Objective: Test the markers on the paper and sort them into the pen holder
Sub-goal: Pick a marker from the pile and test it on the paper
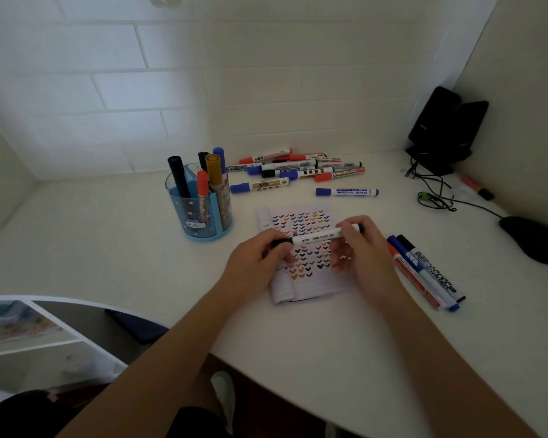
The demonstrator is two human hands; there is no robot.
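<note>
Both hands hold one white marker (317, 237) with a black cap level above the paper (301, 286). My left hand (260, 257) pinches the black cap end; my right hand (361, 248) grips the barrel's other end. The paper lies on the white desk and carries rows of small black, blue, red and orange check marks. A blue pen holder (200, 213) stands to the left with several markers upright in it. A pile of markers (298, 169) lies behind the paper. Three markers (424, 273) lie side by side right of the paper.
One blue-capped marker (347, 192) lies alone behind the paper. At the far right are a black mouse (533, 238), tangled cables (434, 194), a black device (443, 128) against the wall and an orange marker (476, 187). The desk's front edge curves near my arms.
</note>
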